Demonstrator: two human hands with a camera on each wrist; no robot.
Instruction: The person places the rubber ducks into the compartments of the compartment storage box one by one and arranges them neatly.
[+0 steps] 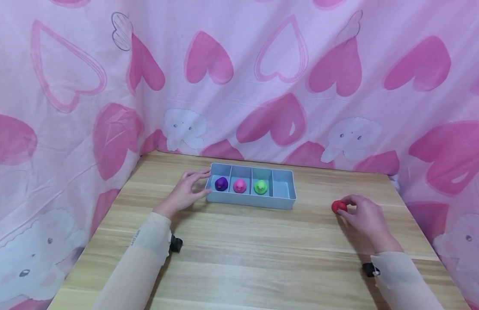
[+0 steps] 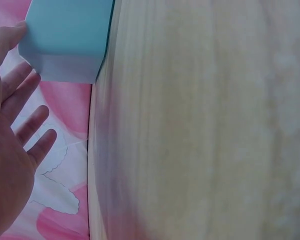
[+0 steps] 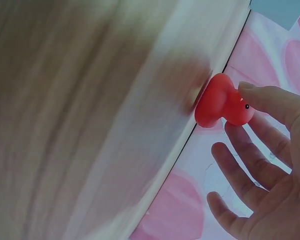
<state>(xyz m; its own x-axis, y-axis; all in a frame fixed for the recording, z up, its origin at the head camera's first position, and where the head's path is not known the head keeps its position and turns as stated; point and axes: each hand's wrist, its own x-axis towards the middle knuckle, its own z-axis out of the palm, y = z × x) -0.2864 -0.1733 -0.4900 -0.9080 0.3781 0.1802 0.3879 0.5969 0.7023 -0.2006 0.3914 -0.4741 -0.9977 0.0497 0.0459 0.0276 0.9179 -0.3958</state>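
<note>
A grey-blue tray (image 1: pixel 251 199) with a row of compartments stands toward the table's back. My left hand (image 1: pixel 186 192) is at its left end, the thumb at the front corner and the loosely extended fingertips by the end rim. The tray's outer wall (image 2: pixel 70 30) shows in the left wrist view. A purple toy duck (image 1: pixel 221 184), a pink one (image 1: pixel 239 186) and a green one (image 1: pixel 260 187) sit in separate compartments; the rightmost is bare. To the right, my right hand (image 1: pixel 367 215) pinches a red toy duck (image 3: pixel 220 102) by its head, its base close at the tabletop.
The wooden table (image 1: pixel 247 258) extends in front of the tray and between the hands. A pink heart-patterned curtain (image 1: pixel 231 107) hangs behind the table and along both sides. Black wrist cameras (image 1: pixel 176 243) are strapped at both sleeves.
</note>
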